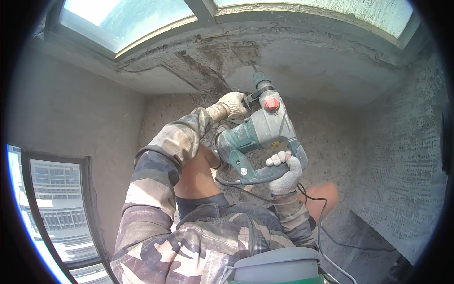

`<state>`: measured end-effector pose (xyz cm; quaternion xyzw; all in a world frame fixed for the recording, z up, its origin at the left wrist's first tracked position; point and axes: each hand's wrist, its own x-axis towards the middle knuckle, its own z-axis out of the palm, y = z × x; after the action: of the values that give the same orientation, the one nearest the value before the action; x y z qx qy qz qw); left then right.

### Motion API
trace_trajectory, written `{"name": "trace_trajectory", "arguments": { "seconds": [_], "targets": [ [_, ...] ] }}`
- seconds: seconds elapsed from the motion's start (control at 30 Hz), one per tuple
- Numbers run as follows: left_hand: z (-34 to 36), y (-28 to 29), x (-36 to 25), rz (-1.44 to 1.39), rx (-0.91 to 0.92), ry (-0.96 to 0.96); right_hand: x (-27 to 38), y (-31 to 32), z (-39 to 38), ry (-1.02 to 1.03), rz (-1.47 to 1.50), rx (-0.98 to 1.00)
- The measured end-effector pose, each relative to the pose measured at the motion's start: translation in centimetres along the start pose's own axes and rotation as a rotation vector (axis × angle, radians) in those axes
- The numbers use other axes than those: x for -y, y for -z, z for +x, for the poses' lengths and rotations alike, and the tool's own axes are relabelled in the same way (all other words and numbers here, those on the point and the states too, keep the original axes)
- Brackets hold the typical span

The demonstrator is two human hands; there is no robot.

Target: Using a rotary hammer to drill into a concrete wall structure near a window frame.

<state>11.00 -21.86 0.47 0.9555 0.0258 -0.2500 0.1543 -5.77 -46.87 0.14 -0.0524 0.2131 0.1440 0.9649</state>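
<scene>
A green and grey rotary hammer drill [275, 124] with a red knob points up and away toward the wall under the window. Its bit [254, 66] meets or nearly meets the plaster beside a chipped patch; contact is hard to judge. My left hand [235, 104], in a dusty knit work glove, is closed round the side handle near the chuck. The rear grip is wrapped by my gloved right hand [286, 173]. The chipped patch [203, 66] shows rough, darker material below the sill, with grooves running down to the floor.
A black power cord [324, 208] trails from the drill past my right knee across the floor. Rubble [213, 97] lies at the wall's foot. Windows [127, 21] run overhead, another window [61, 203] stands at left, and a rough grey wall [402, 156] rises at right.
</scene>
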Motion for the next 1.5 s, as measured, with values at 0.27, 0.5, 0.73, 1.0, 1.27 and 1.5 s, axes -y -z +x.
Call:
{"name": "trace_trajectory", "arguments": {
  "seconds": [0.27, 0.5, 0.73, 1.0, 1.27, 1.5],
  "targets": [
    [0.3, -0.1, -1.2, -0.208, 0.097, -0.017, 3.7, -3.5, 1.1, 0.027, -0.165, -0.062],
    [0.3, -0.5, -2.0, -0.155, -0.036, 0.008, 4.2, -4.4, 0.5, 0.019, -0.197, -0.094],
    [0.6, -1.1, -0.5, -0.131, -0.042, 0.051, 6.3, -3.3, 2.8, -0.02, -0.241, 0.023],
    [2.3, -0.5, -0.8, -0.451, 0.209, 0.134, 6.6, -7.8, 2.6, 0.026, -0.504, -0.068],
    [3.0, 3.5, -2.3, -0.271, 0.358, -0.237, 4.2, -14.0, 1.2, 0.013, -0.538, -0.272],
    [3.4, 1.7, -1.9, -0.278, 0.3, -0.11, 5.8, -10.8, 1.7, -0.102, -0.696, -0.174]
  ]
}}
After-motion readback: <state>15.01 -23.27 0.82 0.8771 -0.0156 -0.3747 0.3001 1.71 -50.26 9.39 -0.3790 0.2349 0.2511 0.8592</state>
